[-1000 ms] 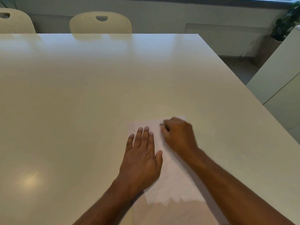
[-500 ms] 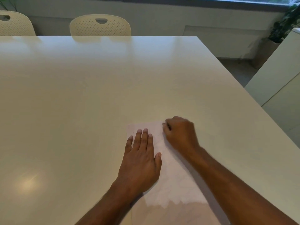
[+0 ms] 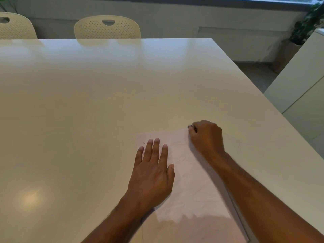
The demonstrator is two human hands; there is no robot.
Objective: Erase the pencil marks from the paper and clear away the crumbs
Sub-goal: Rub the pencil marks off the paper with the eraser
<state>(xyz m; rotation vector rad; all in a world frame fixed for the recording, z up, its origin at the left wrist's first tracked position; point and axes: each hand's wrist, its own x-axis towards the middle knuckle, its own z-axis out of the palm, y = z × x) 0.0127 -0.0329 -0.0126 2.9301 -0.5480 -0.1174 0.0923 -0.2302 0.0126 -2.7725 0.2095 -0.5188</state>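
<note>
A white sheet of paper (image 3: 191, 181) with faint pencil lines lies on the table near its front edge. My left hand (image 3: 152, 172) presses flat on the paper's left side, fingers straight. My right hand (image 3: 206, 137) is curled at the paper's far right corner and pinches a small pale eraser (image 3: 190, 126), of which only a tip shows past the fingers. A tiny dark mark (image 3: 144, 142) sits near the paper's far left corner. No crumbs can be made out.
The paper lies on a large glossy cream table (image 3: 105, 102). Two perforated cream chairs (image 3: 107, 27) stand behind its far edge. The table's right edge runs diagonally near my right forearm, with a white cabinet (image 3: 301, 85) and a potted plant (image 3: 308, 23) beyond.
My right hand has slid from the middle of the paper's far edge to its far right corner. The left hand has stayed put.
</note>
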